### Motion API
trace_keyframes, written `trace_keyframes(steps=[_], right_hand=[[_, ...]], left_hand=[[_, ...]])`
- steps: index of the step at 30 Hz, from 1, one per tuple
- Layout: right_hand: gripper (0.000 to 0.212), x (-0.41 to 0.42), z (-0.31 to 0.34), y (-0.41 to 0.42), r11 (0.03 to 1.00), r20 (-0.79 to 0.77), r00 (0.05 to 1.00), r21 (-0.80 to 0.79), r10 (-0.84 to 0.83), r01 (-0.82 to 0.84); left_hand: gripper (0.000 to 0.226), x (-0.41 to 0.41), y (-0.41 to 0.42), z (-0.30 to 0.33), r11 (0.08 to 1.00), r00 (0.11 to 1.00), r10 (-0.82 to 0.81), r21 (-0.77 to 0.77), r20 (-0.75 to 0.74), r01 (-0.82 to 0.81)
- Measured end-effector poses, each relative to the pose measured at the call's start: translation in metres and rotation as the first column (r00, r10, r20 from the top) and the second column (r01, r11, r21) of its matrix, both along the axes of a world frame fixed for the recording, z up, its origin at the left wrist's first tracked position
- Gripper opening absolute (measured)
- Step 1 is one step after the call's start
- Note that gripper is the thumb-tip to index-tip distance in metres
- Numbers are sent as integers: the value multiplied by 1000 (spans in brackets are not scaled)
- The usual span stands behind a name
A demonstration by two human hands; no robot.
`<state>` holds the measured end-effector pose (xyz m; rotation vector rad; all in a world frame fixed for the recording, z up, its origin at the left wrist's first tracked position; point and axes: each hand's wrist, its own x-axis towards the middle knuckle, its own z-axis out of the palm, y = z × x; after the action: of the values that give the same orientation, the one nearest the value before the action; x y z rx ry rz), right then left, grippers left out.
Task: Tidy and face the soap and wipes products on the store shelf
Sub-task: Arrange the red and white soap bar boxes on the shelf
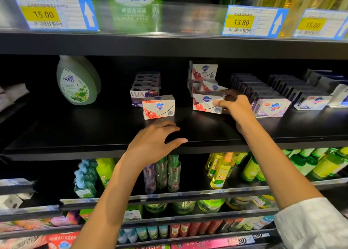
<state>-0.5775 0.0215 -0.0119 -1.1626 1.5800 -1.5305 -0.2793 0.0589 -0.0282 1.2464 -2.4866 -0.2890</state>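
Soap boxes in rows along the black shelf (94, 132), mid-frame; front red-and-white box (207, 103) right of centre, pinched by right hand (235, 107), thumb on its face. Lone matching box (158, 106) at centre. Left hand (156, 137) just below, fingers spread, holding nothing.

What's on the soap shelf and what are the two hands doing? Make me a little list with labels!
Left hand: open, hovering above the shelf edge, holding nothing
Right hand: holds the right end of a red-and-white soap box
Loose box: same soap, standing alone in front of the LUX boxes
Bottle: green, at the left
Far right: rows of purple soap boxes
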Motion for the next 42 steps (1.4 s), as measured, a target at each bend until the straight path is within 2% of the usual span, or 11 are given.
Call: trace_keyframes(steps=[6, 9, 12, 14, 21, 24, 26, 30, 34, 37, 42], right_hand=[[25, 2, 3, 2, 999, 9, 1000, 31, -11, 11], [27, 3, 5, 6, 1000, 27, 999, 19, 18, -19], [26, 7, 7, 13, 998, 106, 993, -6, 59, -59], [23, 9, 10, 19, 995, 160, 982, -31, 97, -93], [24, 16, 11, 40, 969, 206, 948, -80, 244, -232], [25, 19, 7, 47, 951, 201, 930, -95, 307, -294], [26, 20, 4, 49, 941, 203, 919, -112, 337, -320], [40, 20, 1, 53, 925, 171, 911, -133, 375, -356], [41, 20, 1, 58, 924, 164, 913, -156, 373, -350], [37, 20, -2, 59, 931, 143, 926, -161, 349, -327], [42, 23, 0, 63, 927, 155, 920, -174, 360, -334]], left_hand=[[65, 0, 0, 0, 1000, 1000, 9, -5, 1, -9], [73, 0, 0, 0, 1000, 1000, 7, 3, -8, -7], [79, 1, -1, -1, 1000, 1000, 1, 1, -24, -1], [72, 1, -1, -1, 1000, 999, 1, 4, -32, 0], [59, -1, -5, 4, 992, 969, 61, 120, -241, -32], [56, -13, -5, 13, 961, 869, 151, 275, -472, -18], [58, -23, -5, 19, 939, 803, 195, 345, -564, 14], [51, -44, -9, 31, 835, 601, 296, 507, -742, 215], [34, -53, -15, 29, 750, 470, 357, 547, -807, 370], [33, -52, -14, 21, 713, 399, 377, 537, -836, 451], [29, -49, -12, 21, 682, 342, 422, 542, -840, 491]])
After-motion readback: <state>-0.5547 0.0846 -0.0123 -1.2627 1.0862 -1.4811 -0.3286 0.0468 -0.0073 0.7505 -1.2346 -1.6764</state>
